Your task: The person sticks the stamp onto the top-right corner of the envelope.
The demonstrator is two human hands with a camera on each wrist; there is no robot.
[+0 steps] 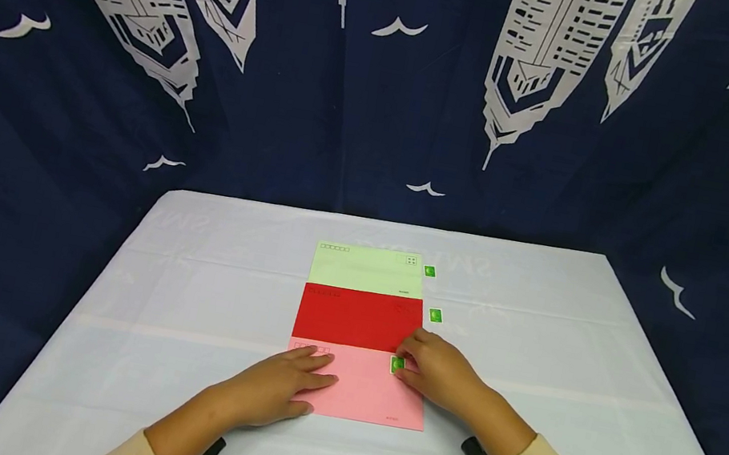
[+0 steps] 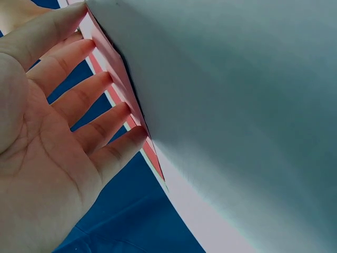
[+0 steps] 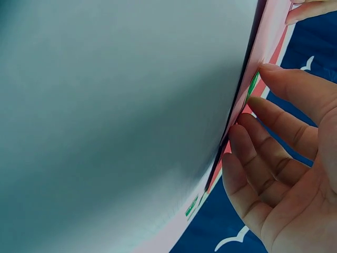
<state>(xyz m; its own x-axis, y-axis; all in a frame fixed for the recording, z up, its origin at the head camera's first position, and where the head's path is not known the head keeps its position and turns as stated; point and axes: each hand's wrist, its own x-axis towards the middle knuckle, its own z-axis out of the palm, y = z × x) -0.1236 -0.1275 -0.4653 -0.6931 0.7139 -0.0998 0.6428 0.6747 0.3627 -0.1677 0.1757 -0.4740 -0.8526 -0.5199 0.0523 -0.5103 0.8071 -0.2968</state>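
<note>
Three envelopes lie in a column on the table: light green (image 1: 364, 268) farthest, red (image 1: 357, 318) in the middle, pink (image 1: 364, 394) nearest. My left hand (image 1: 297, 378) rests flat on the pink envelope's left part, its straight fingers (image 2: 89, 100) on the pink edge (image 2: 113, 63). My right hand (image 1: 430, 369) touches the pink envelope's top right corner, where its fingertips (image 3: 247, 126) press a small green stamp (image 1: 396, 365) (image 3: 253, 87). Two more green stamps lie on the cloth, one (image 1: 429, 271) beside the green envelope and one (image 1: 435, 316) beside the red.
A white cloth (image 1: 568, 361) covers the table. Dark blue curtains printed with white towers and birds (image 1: 387, 101) hang close behind and at both sides. Black wrist straps (image 1: 477, 452) sit on both forearms.
</note>
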